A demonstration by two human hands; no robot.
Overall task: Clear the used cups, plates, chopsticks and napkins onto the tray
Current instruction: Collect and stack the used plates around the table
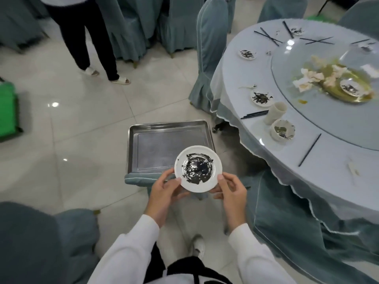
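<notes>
Carrying a round white plate smeared with dark sauce [198, 168], left hand [164, 188] and right hand [231, 190] pinch its rim above the bare rectangular steel tray [155, 130]; next, I judge, lowering it flat.

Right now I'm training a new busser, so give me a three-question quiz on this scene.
1. True or false: the metal tray already holds dishes.
2. What do the left hand and right hand grip? A) cup B) dirty plate C) napkin
3. Fill in: the tray sits on a covered ____.

Key: 1 false, it is bare; 2 B; 3 chair, left of the round table.
</notes>
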